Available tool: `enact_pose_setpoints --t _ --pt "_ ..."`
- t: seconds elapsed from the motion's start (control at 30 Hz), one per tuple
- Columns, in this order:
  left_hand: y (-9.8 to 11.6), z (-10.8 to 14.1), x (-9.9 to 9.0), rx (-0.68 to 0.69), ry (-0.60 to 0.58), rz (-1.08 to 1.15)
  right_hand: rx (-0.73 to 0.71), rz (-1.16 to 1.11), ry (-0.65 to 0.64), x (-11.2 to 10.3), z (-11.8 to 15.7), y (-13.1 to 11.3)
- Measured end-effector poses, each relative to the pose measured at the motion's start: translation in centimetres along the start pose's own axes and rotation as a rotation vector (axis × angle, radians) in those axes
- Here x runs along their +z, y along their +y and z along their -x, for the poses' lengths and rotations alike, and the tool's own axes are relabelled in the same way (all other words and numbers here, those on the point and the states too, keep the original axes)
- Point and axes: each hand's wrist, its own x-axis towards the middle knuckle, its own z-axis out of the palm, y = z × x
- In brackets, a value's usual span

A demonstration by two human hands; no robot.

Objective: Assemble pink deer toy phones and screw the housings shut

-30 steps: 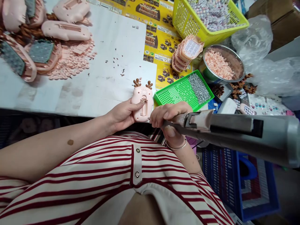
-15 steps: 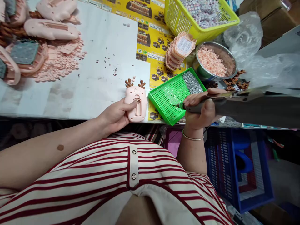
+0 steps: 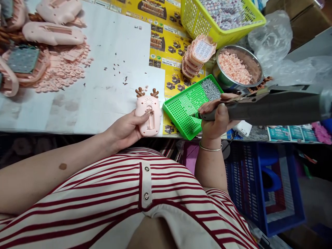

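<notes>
My left hand [image 3: 128, 126] grips a pink plastic toy casing [image 3: 141, 107] with brown antlers, thumb lying on its open battery recess. Its back, with a speaker grille and screw holes, faces up near the table's front edge. In my right hand [image 3: 216, 116] is a dark electric screwdriver [image 3: 275, 107], its bit pointing left over a green perforated tray [image 3: 178, 105]. Small silver screws [image 3: 211, 89] are heaped in the tray's far right corner, and its near part shows scattered perforations. The bit is apart from the toy casing.
Pink casing halves [image 3: 54, 33] and small pink parts [image 3: 59, 71] pile at the left. Behind the tray stand stacked pink pieces [image 3: 198, 55], a metal bowl [image 3: 259, 65] of pink bits and a yellow basket [image 3: 223, 36]. A blue crate [image 3: 280, 224] is below the table at right.
My right hand has moved slightly left with the screwdriver, whose rear end now shows more. The toy casing stays in my left hand; the whole view has shifted a little.
</notes>
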Motion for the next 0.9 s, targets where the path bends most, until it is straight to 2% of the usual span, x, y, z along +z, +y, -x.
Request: enact_pose_setpoints --t 0.17,0.27,0.37,0.47,0.53,0.63,0.7,0.8,0.9 --pt "0.2 -0.3 0.0 0.08 0.052 0.059 -0.027 0.007 -0.011 0.1 -0.3 -0.1" --pt "0.4 -0.9 0.1 0.154 0.084 0.088 -0.092 -0.069 0.018 1.0 -0.4 -1.5" --pt "0.4 -1.4 0.3 0.199 0.086 0.108 -0.089 -0.188 -0.008 2.9 0.2 -3.9" --pt "0.3 -1.6 0.4 0.192 0.088 0.11 0.009 -0.251 -0.115 5.3 1.9 -5.9" --pt "0.3 -1.6 0.5 0.193 0.072 0.111 0.072 -0.279 -0.202 6.8 3.1 -6.4" --pt "0.4 -1.6 0.5 0.196 0.054 0.102 0.096 -0.35 -0.321 8.4 4.5 -5.7" --pt "0.5 -1.6 0.5 0.186 0.045 0.095 0.079 -0.363 -0.345 8.9 4.9 -4.9" --pt "0.7 -1.5 0.6 0.183 0.033 0.099 0.089 -0.285 -0.374 9.1 5.3 -4.0" --pt "0.7 -1.7 0.6 0.17 0.032 0.098 0.196 -0.136 -0.463 8.7 5.6 -3.4"
